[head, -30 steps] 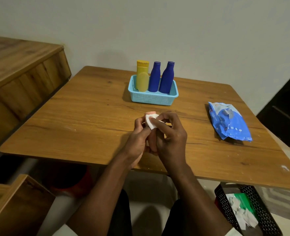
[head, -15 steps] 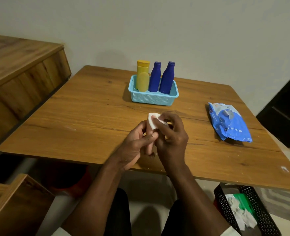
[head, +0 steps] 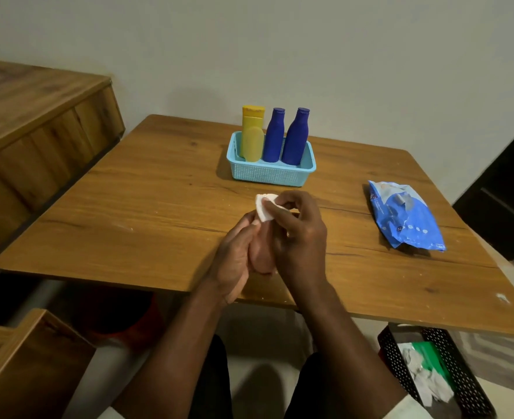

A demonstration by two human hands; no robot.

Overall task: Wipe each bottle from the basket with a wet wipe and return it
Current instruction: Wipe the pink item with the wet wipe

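Note:
A light blue basket [head: 269,175] stands at the table's far middle with a yellow bottle [head: 252,137] and two dark blue bottles [head: 274,137] [head: 295,139] upright in it. Near the front edge my left hand [head: 234,255] grips a pale pink bottle [head: 261,252], mostly hidden between my palms. My right hand [head: 298,234] presses a folded white wet wipe [head: 264,208] against the bottle's top end.
A blue pack of wet wipes [head: 405,217] lies on the wooden table [head: 146,207] at the right. A black mesh bin [head: 440,376] with used wipes sits on the floor at lower right. Wooden furniture [head: 32,140] stands to the left.
My hands have shifted slightly; the left hand slid lower along the pink bottle while the right hand kept rubbing the wipe at its top.

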